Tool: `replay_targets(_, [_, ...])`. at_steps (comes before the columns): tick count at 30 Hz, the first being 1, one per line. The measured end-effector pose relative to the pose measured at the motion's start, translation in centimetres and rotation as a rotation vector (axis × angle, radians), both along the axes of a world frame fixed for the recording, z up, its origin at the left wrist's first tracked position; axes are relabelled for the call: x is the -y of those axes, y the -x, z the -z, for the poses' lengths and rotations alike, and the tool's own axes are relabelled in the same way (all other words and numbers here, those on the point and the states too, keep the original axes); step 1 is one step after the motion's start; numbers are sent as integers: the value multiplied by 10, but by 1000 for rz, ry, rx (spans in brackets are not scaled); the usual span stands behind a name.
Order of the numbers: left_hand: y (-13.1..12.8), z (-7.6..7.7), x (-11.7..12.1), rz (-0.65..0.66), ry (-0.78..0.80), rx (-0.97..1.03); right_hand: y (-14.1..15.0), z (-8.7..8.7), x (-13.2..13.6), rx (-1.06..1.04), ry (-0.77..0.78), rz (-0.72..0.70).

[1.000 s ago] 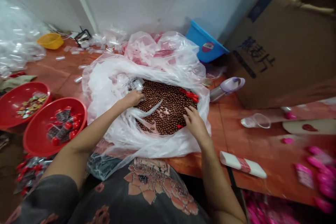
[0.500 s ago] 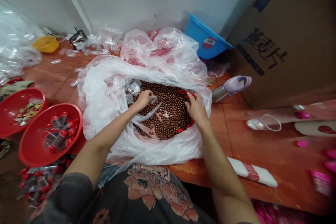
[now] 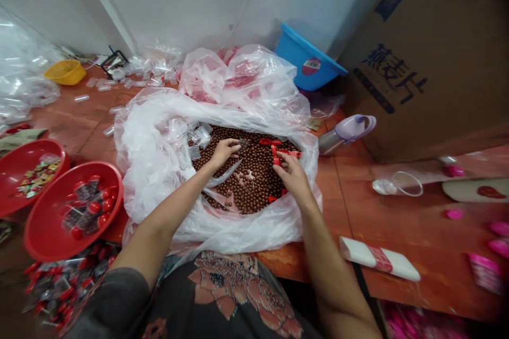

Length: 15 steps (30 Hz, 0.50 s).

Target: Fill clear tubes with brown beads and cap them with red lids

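A large white plastic bag (image 3: 151, 169) lies open on the table, holding a heap of small round brown balls (image 3: 250, 185). My left hand (image 3: 225, 152) is over the heap, its fingertips pinching a small clear packet (image 3: 243, 143). My right hand (image 3: 289, 172) is at the far side of the heap and grips a red plastic piece (image 3: 278, 153). More red pieces (image 3: 269, 142) lie on the balls close by. Several clear packets (image 3: 198, 137) rest at the bag's inner edge, next to the balls.
Two red basins (image 3: 71, 204) holding wrapped sweets stand to the left. A cardboard box (image 3: 421, 63), a blue basin (image 3: 306, 58) and a lilac-capped flask (image 3: 348, 134) stand beyond the bag. Pink items (image 3: 485, 273) lie at the right, on an orange tabletop.
My view has shifted slightly. My left hand has moved right over the balls with the packet, and my right hand has lifted a red piece from the heap.
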<state>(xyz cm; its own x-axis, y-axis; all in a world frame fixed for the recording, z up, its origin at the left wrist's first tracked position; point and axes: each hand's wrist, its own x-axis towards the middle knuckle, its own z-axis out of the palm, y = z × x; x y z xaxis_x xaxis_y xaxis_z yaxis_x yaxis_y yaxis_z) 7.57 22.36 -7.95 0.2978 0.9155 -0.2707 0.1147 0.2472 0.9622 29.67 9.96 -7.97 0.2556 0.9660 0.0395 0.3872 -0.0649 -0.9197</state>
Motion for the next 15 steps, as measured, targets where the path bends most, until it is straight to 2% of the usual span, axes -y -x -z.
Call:
replay_targets(3, [11,-15,12,-36,66,58,16,-7,15,-295,12,-30])
replay_targets(6, [23,-34,30,-39,121,151,32,-17,31,-483,35,-45])
replay_targets(10, [42,-57,65,-41,200,282,50,-28,51,-565,52,-48])
replay_targets(15, [68,-76,109,-14,235,257,71,-43,62,-558,32,-46])
